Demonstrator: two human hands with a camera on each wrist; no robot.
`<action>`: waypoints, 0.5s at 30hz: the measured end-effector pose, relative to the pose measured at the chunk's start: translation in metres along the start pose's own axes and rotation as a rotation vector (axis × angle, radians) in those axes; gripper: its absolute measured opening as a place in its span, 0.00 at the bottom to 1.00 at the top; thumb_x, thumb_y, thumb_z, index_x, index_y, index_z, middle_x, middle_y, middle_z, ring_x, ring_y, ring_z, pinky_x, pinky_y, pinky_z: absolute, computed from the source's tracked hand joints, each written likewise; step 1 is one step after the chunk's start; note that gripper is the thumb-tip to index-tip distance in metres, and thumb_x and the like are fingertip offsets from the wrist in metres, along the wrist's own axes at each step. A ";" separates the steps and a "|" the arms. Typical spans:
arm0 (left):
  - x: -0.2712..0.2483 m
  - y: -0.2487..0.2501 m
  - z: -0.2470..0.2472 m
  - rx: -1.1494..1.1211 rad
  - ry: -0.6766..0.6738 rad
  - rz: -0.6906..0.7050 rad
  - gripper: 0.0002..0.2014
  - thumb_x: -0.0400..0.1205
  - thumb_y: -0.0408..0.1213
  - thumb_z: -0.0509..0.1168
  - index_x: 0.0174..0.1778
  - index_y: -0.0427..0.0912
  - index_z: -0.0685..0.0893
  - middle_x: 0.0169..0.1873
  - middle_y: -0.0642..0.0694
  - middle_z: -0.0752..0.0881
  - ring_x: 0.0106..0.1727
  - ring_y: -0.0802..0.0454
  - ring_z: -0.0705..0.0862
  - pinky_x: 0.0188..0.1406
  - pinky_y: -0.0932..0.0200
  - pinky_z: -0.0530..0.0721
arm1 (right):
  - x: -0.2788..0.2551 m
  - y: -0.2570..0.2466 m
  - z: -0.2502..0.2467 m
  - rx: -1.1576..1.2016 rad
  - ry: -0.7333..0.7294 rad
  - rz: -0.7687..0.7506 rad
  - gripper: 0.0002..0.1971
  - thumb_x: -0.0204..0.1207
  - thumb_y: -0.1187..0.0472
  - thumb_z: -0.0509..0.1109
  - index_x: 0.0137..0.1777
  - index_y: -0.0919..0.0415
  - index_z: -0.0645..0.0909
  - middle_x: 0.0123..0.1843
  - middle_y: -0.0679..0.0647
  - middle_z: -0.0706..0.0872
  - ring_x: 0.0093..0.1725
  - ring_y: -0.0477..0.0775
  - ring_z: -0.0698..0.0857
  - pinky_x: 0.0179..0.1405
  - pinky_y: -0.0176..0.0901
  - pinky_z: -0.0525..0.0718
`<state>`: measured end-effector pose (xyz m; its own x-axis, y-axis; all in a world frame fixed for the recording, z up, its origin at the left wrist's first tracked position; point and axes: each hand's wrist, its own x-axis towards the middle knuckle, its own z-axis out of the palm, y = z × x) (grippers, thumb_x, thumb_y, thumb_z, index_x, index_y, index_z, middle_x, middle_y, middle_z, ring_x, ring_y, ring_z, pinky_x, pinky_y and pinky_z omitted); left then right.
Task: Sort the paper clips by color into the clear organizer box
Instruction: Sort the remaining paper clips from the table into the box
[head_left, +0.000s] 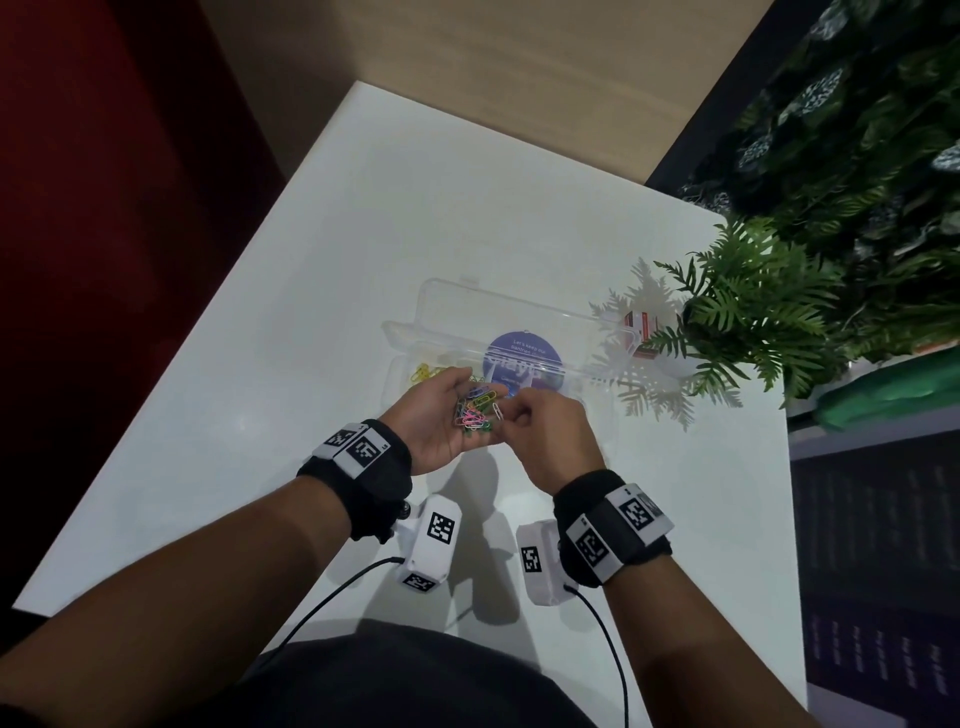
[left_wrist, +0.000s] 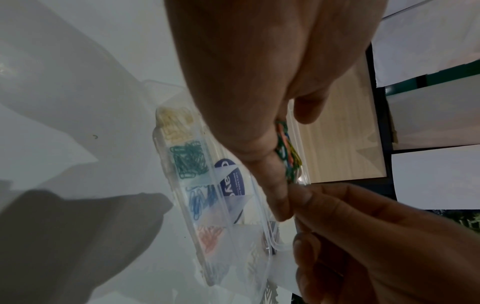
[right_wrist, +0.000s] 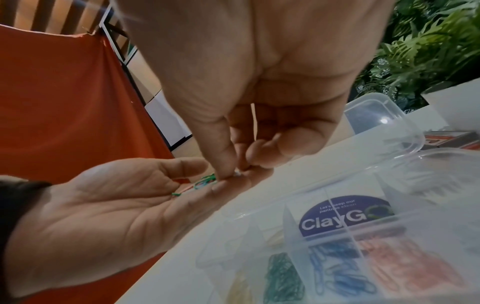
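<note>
Held loose in cupped left hand (head_left: 434, 421): mixed clips (head_left: 474, 410). Pinched between right hand (head_left: 550, 426) fingers (head_left: 511, 415): one white clip (head_left: 497, 411). Likely light, springy, slick, tangly; best pinched across its loops.

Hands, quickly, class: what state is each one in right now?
Left hand: open, palm up, carrying mixed paper clips.
Right hand: fingers pinch a white clip from that pile.
</note>
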<state>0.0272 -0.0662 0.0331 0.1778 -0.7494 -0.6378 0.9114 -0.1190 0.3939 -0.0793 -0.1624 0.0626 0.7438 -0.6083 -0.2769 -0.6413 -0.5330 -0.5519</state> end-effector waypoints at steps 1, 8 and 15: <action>0.000 0.000 0.001 0.000 0.000 0.002 0.21 0.89 0.44 0.48 0.56 0.30 0.80 0.39 0.36 0.89 0.37 0.44 0.90 0.51 0.46 0.87 | 0.000 0.000 0.000 0.002 0.010 -0.001 0.04 0.71 0.62 0.72 0.43 0.62 0.85 0.35 0.52 0.85 0.37 0.51 0.82 0.39 0.44 0.81; -0.001 0.001 0.000 0.004 0.000 -0.025 0.22 0.89 0.44 0.50 0.56 0.28 0.81 0.44 0.34 0.87 0.44 0.42 0.88 0.54 0.44 0.88 | 0.002 0.005 0.002 -0.034 0.005 -0.035 0.06 0.75 0.62 0.67 0.39 0.62 0.84 0.33 0.51 0.83 0.33 0.48 0.78 0.29 0.38 0.72; -0.004 0.006 -0.006 0.059 0.040 -0.056 0.24 0.89 0.48 0.50 0.65 0.30 0.78 0.52 0.31 0.87 0.51 0.36 0.89 0.51 0.48 0.88 | 0.027 0.051 -0.022 0.077 0.094 0.232 0.06 0.74 0.62 0.70 0.35 0.56 0.80 0.37 0.55 0.88 0.40 0.58 0.88 0.39 0.41 0.82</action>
<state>0.0339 -0.0599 0.0344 0.1431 -0.7141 -0.6853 0.8971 -0.1989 0.3946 -0.0961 -0.2190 0.0437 0.5556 -0.7627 -0.3311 -0.7738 -0.3285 -0.5416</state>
